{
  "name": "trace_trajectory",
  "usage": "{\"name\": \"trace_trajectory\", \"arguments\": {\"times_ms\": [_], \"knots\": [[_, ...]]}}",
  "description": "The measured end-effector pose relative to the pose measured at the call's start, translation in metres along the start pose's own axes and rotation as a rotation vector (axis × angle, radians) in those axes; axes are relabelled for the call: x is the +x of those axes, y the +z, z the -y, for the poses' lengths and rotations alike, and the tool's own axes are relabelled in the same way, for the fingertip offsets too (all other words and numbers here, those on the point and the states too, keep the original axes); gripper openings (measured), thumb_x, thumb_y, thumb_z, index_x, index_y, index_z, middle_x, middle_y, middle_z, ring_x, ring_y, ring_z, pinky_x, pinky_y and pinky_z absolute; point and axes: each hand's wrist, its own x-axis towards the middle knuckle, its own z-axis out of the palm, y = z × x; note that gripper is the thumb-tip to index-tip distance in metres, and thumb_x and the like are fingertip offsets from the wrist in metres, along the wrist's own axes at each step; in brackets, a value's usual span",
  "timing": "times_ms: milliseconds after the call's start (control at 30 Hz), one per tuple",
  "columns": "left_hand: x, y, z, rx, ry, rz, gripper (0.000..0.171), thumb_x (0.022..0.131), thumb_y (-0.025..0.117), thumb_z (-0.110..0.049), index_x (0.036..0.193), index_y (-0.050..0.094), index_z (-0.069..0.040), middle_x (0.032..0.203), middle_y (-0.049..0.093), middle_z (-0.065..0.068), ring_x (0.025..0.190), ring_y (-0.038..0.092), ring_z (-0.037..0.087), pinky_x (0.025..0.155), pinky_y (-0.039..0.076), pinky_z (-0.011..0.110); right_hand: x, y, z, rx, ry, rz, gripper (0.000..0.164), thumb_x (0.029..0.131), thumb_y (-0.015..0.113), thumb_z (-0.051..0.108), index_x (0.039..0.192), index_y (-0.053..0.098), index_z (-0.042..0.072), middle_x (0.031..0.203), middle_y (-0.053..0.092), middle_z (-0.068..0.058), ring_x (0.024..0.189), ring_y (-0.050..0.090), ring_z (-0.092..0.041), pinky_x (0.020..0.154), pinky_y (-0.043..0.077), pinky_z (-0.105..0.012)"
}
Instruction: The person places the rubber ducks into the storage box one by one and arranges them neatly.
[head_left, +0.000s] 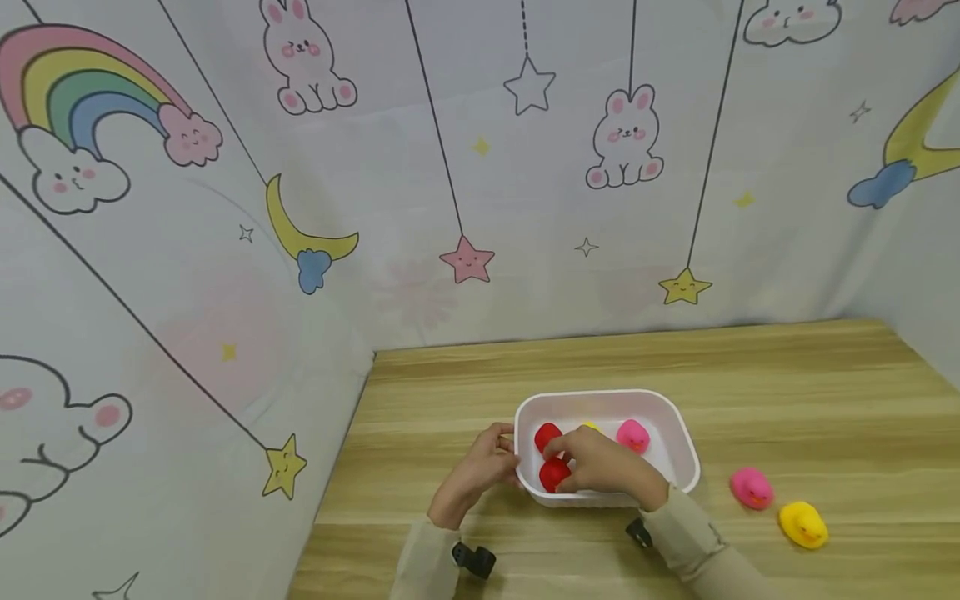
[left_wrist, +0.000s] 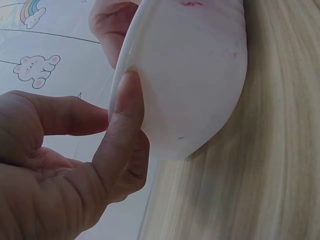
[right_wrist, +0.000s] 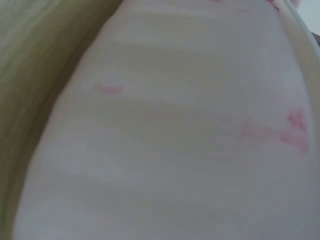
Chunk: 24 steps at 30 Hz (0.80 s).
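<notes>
A white plastic tub point(head_left: 682, 450) stands on the wooden table. My left hand point(head_left: 491, 458) is at its left end, pinching the rim between thumb and finger, as the left wrist view shows close up. My right hand point(head_left: 607, 462) reaches over the near rim into the tub. Its thumb and fingertips grip a round red toy point(head_left: 553, 476) near the left end. Just behind that lies a second red toy point(head_left: 547, 437). A yellow toy point(head_left: 592, 426) is mostly hidden behind my right hand, and a pink toy duck point(head_left: 633, 435) sits farther right in the tub.
Right of the tub, a pink toy duck point(head_left: 752, 487) and a yellow toy duck point(head_left: 802, 524) lie on the table point(head_left: 840, 400). A white printed curtain point(head_left: 555, 292) borders the table at the back and left. The tub's outer wall point(right_wrist: 165, 130) fills the right wrist view.
</notes>
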Motion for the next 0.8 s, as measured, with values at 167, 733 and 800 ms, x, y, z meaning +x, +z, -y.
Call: {"name": "trace_trajectory", "arguments": {"times_ms": [167,733,800], "knots": [[0.0001,-0.0001,-0.0005,0.009,-0.006,-0.006,0.050,0.086,0.053,0.013,0.133,0.038,0.019,0.090,0.049,0.013,0.063,0.058,0.016,0.060,0.065,0.035,0.0017,0.0045,-0.0022,0.002,-0.003,-0.007,0.026,0.074,0.085,0.008,0.098,0.073,0.007,0.082,0.068,0.004,0.076,0.062,-0.012,0.068,0.058,-0.021],[0.0015,-0.0003,-0.0023,0.013,-0.015,0.010,0.050,0.086,0.052,0.012,0.134,0.037,0.018,0.092,0.050,0.012,0.065,0.058,0.017,0.060,0.065,0.037,0.0008,0.0061,-0.0037,-0.035,-0.013,-0.005,0.032,0.075,0.086,0.011,0.103,0.073,0.003,0.082,0.068,0.003,0.072,0.059,-0.008,0.066,0.057,-0.020],[0.0001,-0.0002,-0.0021,0.011,-0.012,0.007,0.051,0.086,0.052,0.012,0.134,0.037,0.018,0.091,0.049,0.012,0.064,0.057,0.016,0.061,0.065,0.038,-0.0002,0.0055,-0.0026,-0.027,-0.004,-0.003,0.034,0.075,0.086,0.010,0.105,0.072,0.001,0.086,0.069,0.002,0.075,0.061,-0.012,0.068,0.058,-0.021]]}}
